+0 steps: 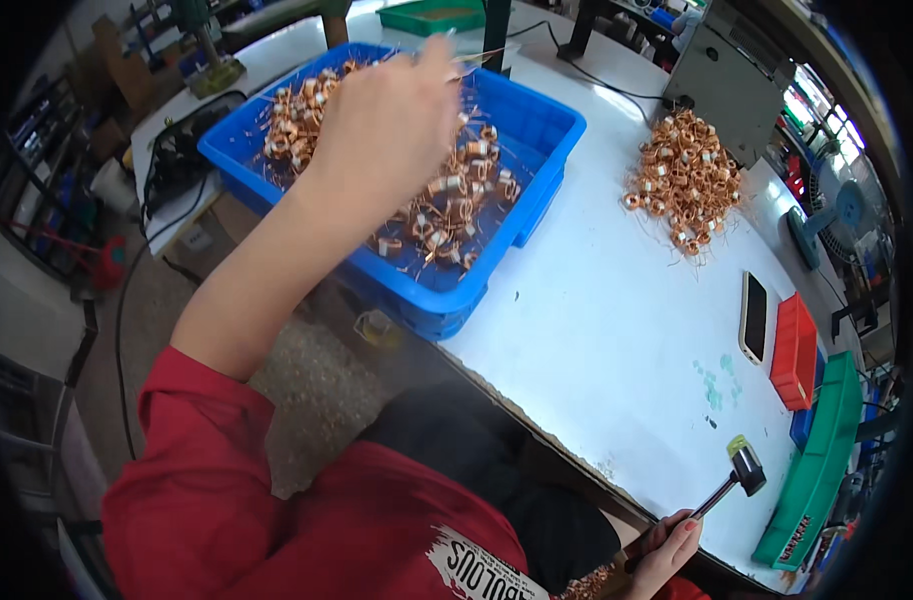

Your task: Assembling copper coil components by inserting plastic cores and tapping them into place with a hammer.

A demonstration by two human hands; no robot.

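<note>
My left hand (pixel 392 125) is raised over a blue plastic bin (pixel 447 300). Motion blurs its fingers, which look pinched together; a pale bit and thin wires show at their tips, too smeared to name. Beneath it, many small copper wire coils (pixel 457 205) with white bands and loose wire ends lie in the bin. At the table's near edge, lower right, my right hand (pixel 667 550) is closed around the handle of a small mallet (pixel 747 470). The mallet has a black head with a yellowish face, tilted up over the white tabletop.
A heap of copper coils (pixel 689 180) sits on the white table (pixel 577 330) by a grey metal box (pixel 727 80). Toward the right are a phone (pixel 753 318), a red tray (pixel 795 352), a long green tray (pixel 817 460) and a fan (pixel 842 210). Another green tray (pixel 432 16) stands behind the bin.
</note>
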